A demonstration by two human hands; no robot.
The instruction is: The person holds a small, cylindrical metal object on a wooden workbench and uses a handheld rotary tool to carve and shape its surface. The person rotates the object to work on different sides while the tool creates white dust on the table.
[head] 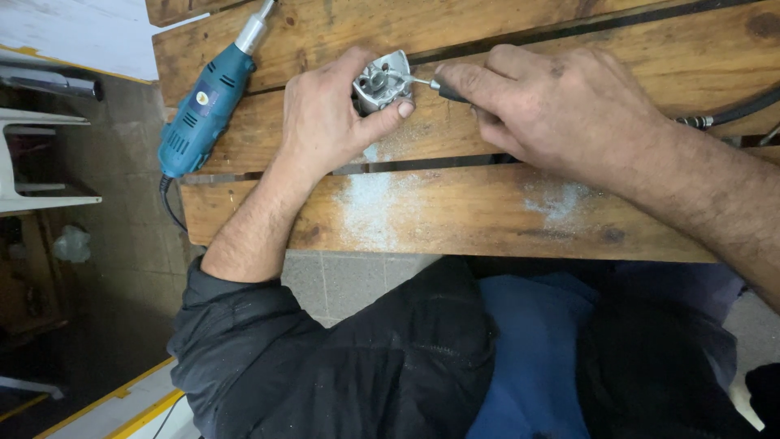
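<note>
My left hand (325, 114) grips a small grey metal part (382, 81) and holds it down on the wooden plank bench (455, 211). My right hand (552, 102) holds a thin rotary handpiece (443, 88) like a pen. Its bit touches the top of the metal part. A black flexible shaft (739, 110) leads off to the right from behind my right hand. Pale metal dust (370, 203) lies on the plank below the part.
A blue electric rotary tool (203, 102) lies on the bench at the left, its black cord hanging over the edge. A second dust patch (556, 199) sits under my right wrist. White furniture (32, 162) stands on the floor at the left.
</note>
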